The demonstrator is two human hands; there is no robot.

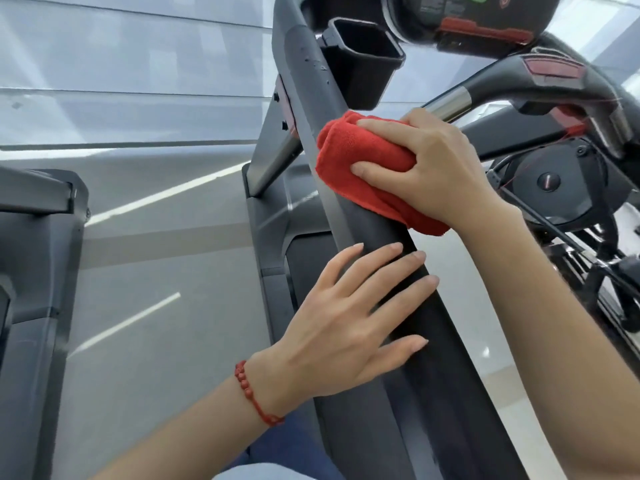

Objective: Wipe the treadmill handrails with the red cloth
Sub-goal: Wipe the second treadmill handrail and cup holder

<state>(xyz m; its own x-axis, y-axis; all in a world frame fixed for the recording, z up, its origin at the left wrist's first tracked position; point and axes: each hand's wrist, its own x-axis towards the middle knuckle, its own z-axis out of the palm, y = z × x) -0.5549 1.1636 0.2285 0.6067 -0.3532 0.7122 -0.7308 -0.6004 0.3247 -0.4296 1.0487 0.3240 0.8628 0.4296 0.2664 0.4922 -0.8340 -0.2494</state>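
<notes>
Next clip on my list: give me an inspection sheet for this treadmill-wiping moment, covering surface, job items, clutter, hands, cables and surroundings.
Surface: long black padded handrail running up toward the console; droplets near its top.
Job's things: folded red terry cloth pressed on the handrail.
Clutter: empty black square cup holder beside the rail.
Grippers: right hand grips the cloth; left hand, with a red bead bracelet, rests flat on the rail below, fingers straight.
Cables: black cable at right; thin red cord near the console.
Surroundings: grey floor with pale stripes; another machine's grey frame at left.
</notes>
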